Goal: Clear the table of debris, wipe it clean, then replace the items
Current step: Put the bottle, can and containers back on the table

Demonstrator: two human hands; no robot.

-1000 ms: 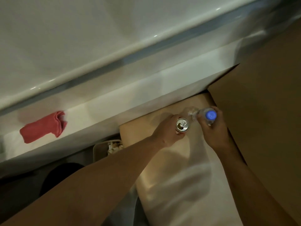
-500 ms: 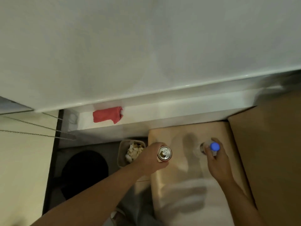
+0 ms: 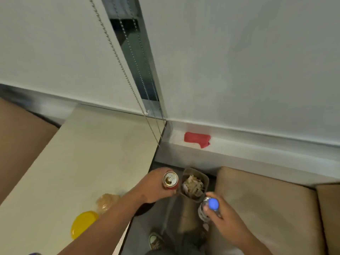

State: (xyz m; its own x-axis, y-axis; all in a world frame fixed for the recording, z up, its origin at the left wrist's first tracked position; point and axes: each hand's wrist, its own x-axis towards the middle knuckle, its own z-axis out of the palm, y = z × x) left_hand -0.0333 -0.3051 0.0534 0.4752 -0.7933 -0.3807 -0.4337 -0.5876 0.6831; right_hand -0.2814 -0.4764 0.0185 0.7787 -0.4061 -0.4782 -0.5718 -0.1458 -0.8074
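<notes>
An opened drink can (image 3: 170, 180) is being gripped by the left hand (image 3: 153, 187), with the fingers curled round its red body and its top facing up. The can is being held just beyond the right edge of the tabletop (image 3: 82, 153), directly left of a small tan waste bin (image 3: 194, 183). The bin is being filled with crumpled paper and is standing on the floor between the tabletop and a beige seat cushion (image 3: 266, 203).

A clear plastic bottle (image 3: 208, 208) with a blue cap is being held upright by the right hand (image 3: 225, 220), with the fingers wrapped round its neck. The bottle is being kept at the near right corner of the bin; contact with the rim cannot be told.

A yellow lid (image 3: 83, 224) and a clear container (image 3: 106, 201) are being carried on the near part of the tabletop, just beside each other. A folded red cloth (image 3: 196, 138) is lying on the white window ledge (image 3: 257, 150), well beyond the bin. A bead chain (image 3: 125, 74) is hanging along the wall at the far left.
</notes>
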